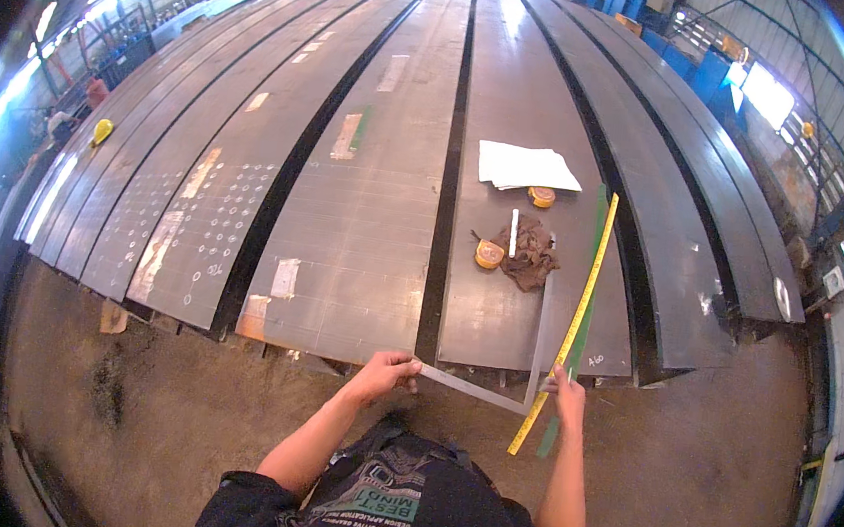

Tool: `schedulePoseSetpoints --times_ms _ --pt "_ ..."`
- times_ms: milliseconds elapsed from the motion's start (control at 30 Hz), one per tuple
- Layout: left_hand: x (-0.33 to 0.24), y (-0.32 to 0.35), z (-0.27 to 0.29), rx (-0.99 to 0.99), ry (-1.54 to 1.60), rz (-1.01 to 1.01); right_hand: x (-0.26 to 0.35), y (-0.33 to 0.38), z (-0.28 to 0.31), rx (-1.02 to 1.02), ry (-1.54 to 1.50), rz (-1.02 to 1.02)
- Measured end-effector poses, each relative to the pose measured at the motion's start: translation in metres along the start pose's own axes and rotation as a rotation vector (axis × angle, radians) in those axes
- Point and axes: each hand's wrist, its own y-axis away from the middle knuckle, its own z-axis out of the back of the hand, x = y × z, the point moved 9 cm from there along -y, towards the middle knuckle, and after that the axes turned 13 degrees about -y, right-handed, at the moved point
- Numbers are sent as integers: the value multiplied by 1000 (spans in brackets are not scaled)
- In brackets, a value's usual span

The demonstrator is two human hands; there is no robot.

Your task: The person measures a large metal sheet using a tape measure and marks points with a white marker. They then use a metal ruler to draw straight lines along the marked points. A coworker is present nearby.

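My left hand (387, 377) pinches one end of a grey steel square (471, 387) just off the near edge of the steel plates. The square's other arm runs away from me onto the plate. My right hand (566, 397) is closed at a long yellow measuring strip (578, 312), near the square's corner. A long green strip (582, 323) lies beside the yellow one and passes behind this hand; whether the fingers also grip it I cannot tell. Both strips reach past the plate edge toward me.
On the same plate are a brown rag (531, 258), a white marker (514, 233), an orange tape measure (488, 254), another tape measure (541, 197) and white papers (526, 166). Dark gaps separate the long steel plates (365, 228). A yellow hard hat (102, 131) is at the far left.
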Motion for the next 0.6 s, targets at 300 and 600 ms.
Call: schedulePoseSetpoints --times_ms 300,600 --pt "11 63 -40 15 146 36 12 74 -23 280 -458 -198" --pt "14 60 -33 143 -43 -13 103 130 -18 247 -433 31"
